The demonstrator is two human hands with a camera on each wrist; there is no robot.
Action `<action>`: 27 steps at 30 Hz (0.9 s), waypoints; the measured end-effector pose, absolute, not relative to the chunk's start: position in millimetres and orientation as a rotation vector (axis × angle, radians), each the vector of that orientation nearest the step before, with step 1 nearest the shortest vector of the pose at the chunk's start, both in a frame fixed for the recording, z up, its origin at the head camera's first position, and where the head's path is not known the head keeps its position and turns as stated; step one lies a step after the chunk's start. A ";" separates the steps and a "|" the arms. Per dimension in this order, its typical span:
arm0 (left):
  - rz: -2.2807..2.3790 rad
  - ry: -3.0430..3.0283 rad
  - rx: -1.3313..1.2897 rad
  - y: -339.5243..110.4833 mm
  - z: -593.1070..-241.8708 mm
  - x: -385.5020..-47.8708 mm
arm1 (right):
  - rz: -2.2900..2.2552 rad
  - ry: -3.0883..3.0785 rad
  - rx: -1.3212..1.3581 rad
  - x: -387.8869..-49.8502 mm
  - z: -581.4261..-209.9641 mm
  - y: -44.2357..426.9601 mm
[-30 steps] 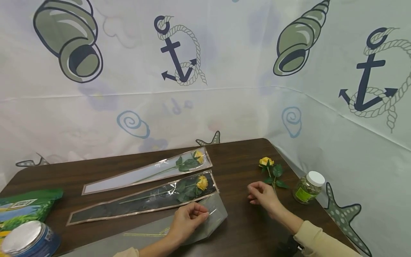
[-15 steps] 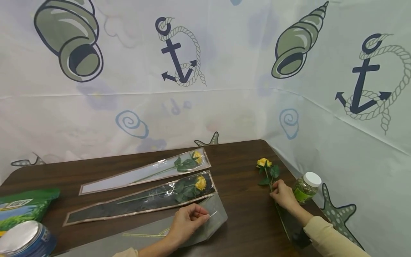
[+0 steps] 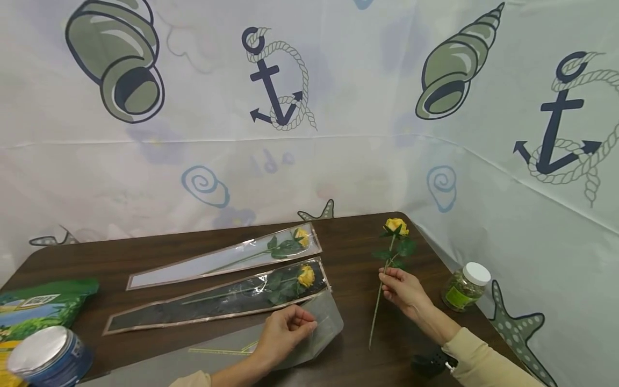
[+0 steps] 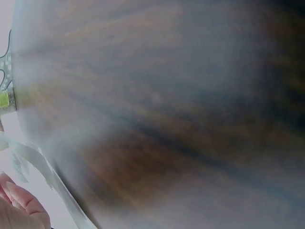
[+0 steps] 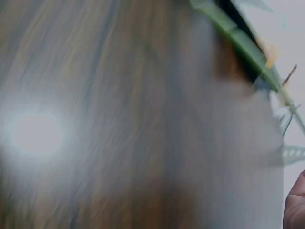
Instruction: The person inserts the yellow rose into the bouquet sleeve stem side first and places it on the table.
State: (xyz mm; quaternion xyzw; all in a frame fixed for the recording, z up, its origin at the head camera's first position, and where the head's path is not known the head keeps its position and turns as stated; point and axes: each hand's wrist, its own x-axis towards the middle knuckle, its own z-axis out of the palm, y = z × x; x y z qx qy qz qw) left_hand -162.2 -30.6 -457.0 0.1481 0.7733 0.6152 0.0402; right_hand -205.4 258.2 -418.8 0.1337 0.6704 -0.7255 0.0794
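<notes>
In the head view my right hand (image 3: 406, 293) pinches the thin stem of a yellow rose (image 3: 396, 226), its bloom pointing away and the stem's end hanging toward the near side. The right wrist view shows a blurred green stem (image 5: 238, 38) and part of that hand (image 5: 296, 205) at the edge. My left hand (image 3: 285, 333) pinches the clear film at the wide end of a grey flower sleeve (image 3: 213, 352) lying on the table. In the left wrist view only the fingers (image 4: 28, 202) show, beside pale film (image 4: 28, 162).
Beyond the grey sleeve lie a black sleeve (image 3: 155, 316) and a white sleeve (image 3: 184, 269), each with a yellow rose inside. A white-capped jar (image 3: 464, 290) stands at the table's right edge. A green pouch (image 3: 43, 306) and a blue tin (image 3: 53, 357) are at the left.
My right hand reached right to the rose lying on the table, took its stem, and lifted it back toward the left. The left hand stayed on the grey sleeve.
</notes>
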 end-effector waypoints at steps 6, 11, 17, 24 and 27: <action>1.891 2.373 0.443 -30.2 -457.8 -163.0 | -2.442 1.881 0.411 -211.5 -396.6 239.3; 1.890 2.396 0.458 -29.4 -459.1 -163.5 | -2.554 1.918 0.393 -213.9 -390.1 228.5; 1.919 2.389 0.427 -27.2 -457.0 -163.2 | -2.533 2.000 0.362 -209.3 -393.0 216.9; 1.941 2.404 0.421 -24.7 -454.6 -164.0 | -2.430 2.112 0.418 -199.7 -401.3 198.2; 1.932 2.422 0.424 -23.3 -453.8 -165.4 | -2.348 2.200 0.454 -194.0 -407.1 188.1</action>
